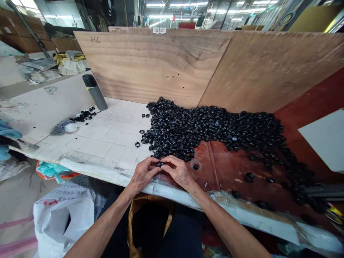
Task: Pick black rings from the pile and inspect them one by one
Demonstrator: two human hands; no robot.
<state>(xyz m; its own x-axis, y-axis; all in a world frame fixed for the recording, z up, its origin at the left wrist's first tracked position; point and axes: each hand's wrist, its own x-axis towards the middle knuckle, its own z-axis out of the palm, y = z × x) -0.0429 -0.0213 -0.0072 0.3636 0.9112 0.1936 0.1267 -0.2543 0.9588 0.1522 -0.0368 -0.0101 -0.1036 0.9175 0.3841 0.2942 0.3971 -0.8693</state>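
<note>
Between the fingertips of my left hand (142, 172) and my right hand (177, 172) is a small black plastic ring-shaped part (160, 164). Both hands pinch it from opposite sides, just above the front edge of the table. Part of it is hidden by the fingers. Right behind my hands spreads a large pile of similar black parts (172, 125), reaching along the wooden board to the right. A single black piece (196, 167) lies on the red surface beside my right hand. Two loose rings (137, 144) sit on the white tiles left of the pile.
A grey bottle with a black cap (95, 93) stands at the back left, near a small cluster of black bits (84, 115) and a plastic bag (63, 128). Wooden boards (150, 64) wall the table's back. An open yellow-rimmed bag (131, 222) hangs below; a white sack (63, 215) stands left.
</note>
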